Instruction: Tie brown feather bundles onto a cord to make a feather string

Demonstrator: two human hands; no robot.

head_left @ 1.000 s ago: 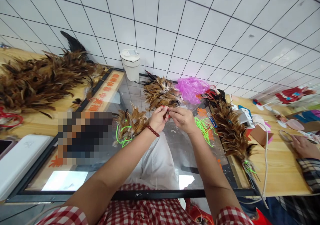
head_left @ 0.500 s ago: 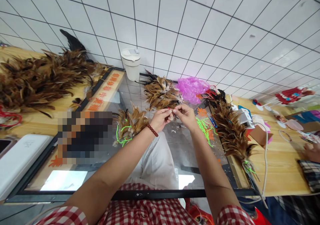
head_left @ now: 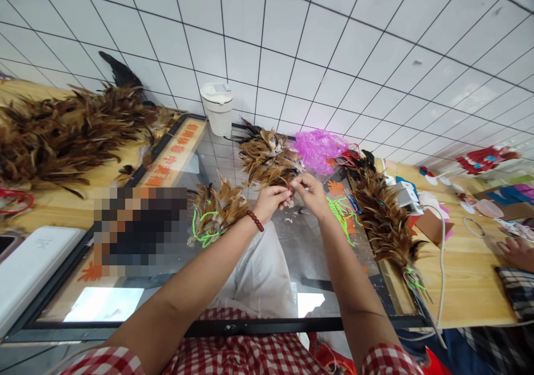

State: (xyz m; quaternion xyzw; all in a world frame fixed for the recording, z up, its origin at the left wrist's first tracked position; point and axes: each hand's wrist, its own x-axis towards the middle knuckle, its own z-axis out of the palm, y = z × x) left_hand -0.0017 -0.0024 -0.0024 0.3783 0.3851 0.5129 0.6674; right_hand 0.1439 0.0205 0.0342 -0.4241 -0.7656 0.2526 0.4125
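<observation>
My left hand, with a dark red bead bracelet at its wrist, is closed in a pinch over the glass tabletop. Its fingertips meet those of my right hand, which is also pinched. A bit of red string shows between them, and a small pale tuft pokes out just below; the fingers hide most of both. Just behind the hands lies a bundle of brown feathers. To the left of my left hand is a smaller feather bunch with green string across it.
Green strings and a long feather bundle lie to the right. A pink plastic bag and a white lidded cup are by the tiled wall. More feathers cover the left table. Another person's hand rests far right.
Both hands have dropped slightly, still pinched together. Less red string shows between the fingertips than before.
</observation>
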